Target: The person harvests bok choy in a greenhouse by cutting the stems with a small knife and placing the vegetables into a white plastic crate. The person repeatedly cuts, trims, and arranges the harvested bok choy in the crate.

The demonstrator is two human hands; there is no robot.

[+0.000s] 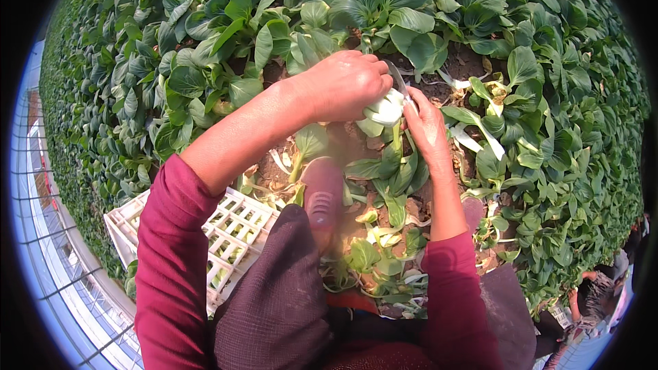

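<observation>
My left hand (354,85) is closed around a head of pak choi (386,108), whose pale, rounded base shows just below the fingers. The leaves of that head are largely hidden by the hand. My right hand (427,122) grips a knife, and its curved metal blade (396,76) reaches up past the pak choi base towards the left knuckles. The handle is mostly covered by my right fingers. Both hands are close together above the soil, in front of a standing pak choi plant (385,0).
Dense pak choi (180,77) grows ahead and on both sides. Loose leaves (375,252) lie on the soil around my shoe (322,195). A white plastic crate (241,216) holding pale green produce stands left of my knee. Another person (599,293) works at the lower right.
</observation>
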